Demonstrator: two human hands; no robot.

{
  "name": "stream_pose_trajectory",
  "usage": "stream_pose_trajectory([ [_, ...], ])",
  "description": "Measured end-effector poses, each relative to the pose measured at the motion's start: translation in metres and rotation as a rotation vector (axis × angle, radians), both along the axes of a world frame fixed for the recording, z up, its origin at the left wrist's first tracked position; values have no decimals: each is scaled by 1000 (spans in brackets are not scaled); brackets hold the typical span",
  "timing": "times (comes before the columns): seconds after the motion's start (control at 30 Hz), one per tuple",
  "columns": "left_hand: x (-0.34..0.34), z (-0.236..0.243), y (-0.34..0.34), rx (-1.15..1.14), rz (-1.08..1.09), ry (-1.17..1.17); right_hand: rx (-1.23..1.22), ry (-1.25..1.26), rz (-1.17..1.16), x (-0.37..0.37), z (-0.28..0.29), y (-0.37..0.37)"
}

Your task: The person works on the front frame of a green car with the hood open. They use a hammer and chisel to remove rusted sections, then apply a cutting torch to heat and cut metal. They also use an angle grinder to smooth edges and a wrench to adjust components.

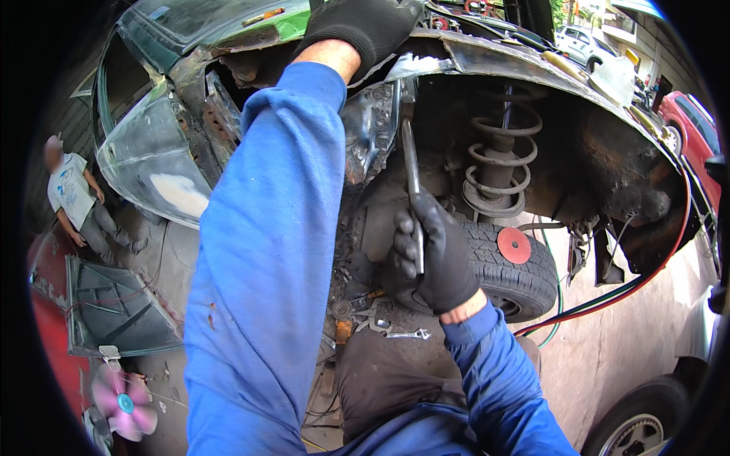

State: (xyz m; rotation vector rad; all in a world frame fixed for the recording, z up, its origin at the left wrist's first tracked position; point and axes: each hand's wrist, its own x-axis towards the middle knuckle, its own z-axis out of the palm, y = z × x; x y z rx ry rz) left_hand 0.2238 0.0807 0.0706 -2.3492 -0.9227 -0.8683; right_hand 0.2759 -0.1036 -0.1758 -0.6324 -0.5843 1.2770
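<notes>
Two gloved hands are at the stripped front of the car: the right hand (441,262) is closed around the lower shaft of a hammer (411,156), and the left hand (361,34) lies over the upper body edge, its fingertips hidden, so I cannot tell whether it grips or only braces. The hammer stands nearly upright inside the wheel arch, head uppermost, beside the torn inner panel (369,133); whether the head touches metal cannot be determined from where I stand. The step in hand appears to be lining up the head at that panel, under the fender lip (487,57). A stroke from this position would call for a firm right grip, a steady left hand and the head kept clear of the left forearm. Clearances: the ragged panel edge limits travel on the left; the coil spring (498,163) limits it on the right, with some open room between spring and shaft. Below, the tire (525,285), with a red disc (513,245) resting on its tread, sits just beside the right hand and restricts a low backswing. Wrenches (407,334) lie on the floor near the knees. The hoses (608,304) run farther right, apart from the hammer.
</notes>
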Motion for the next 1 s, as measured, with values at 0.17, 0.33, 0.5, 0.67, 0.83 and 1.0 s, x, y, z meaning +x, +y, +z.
stream_pose_trajectory([
  [0.17,-2,1,-13,-193,0,-169,48,28,-32,10,35,54],
  [0.33,-7,-6,-15,-178,-68,-243,125,97,-30,8,42,65],
  [0.5,-2,1,-11,-175,-35,-118,9,80,-24,21,77,66],
  [0.67,-4,0,-12,-191,-67,-135,-26,-293,-129,27,79,56],
  [0.83,-2,-2,-15,-190,-1,-213,123,-197,-101,29,71,56],
  [1.0,-3,-5,-16,-181,0,-296,-103,-238,-92,35,54,56],
])
